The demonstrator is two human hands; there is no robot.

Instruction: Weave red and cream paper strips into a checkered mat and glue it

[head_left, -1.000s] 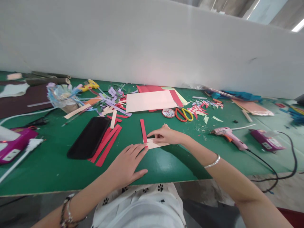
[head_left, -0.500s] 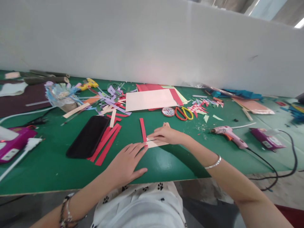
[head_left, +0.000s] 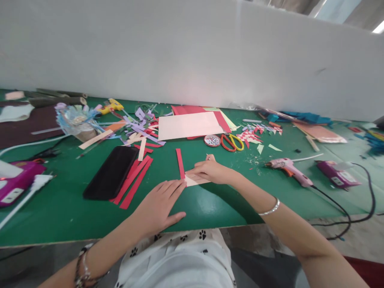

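Observation:
Flat on the green table, my left hand point(head_left: 160, 206) has its thumb spread and its fingertips on the lower end of a red paper strip point(head_left: 180, 163). Pale paper strips point(head_left: 195, 181) lie to the right of that red strip. Over them is my right hand point(head_left: 213, 171), its fingers bent and closed together. A small tip pokes up by its index finger; the object in the hand is mostly hidden.
A black phone point(head_left: 111, 173) and red strips point(head_left: 136, 184) lie left. Behind are a pale sheet point(head_left: 189, 125), a round tin point(head_left: 212, 140), scissors point(head_left: 232, 142) and paper scraps. A pink glue gun point(head_left: 289, 171) with a cord lies right.
My right hand has shifted very slightly over the pale strips, covering a little more of them. My left hand stays nearly in place.

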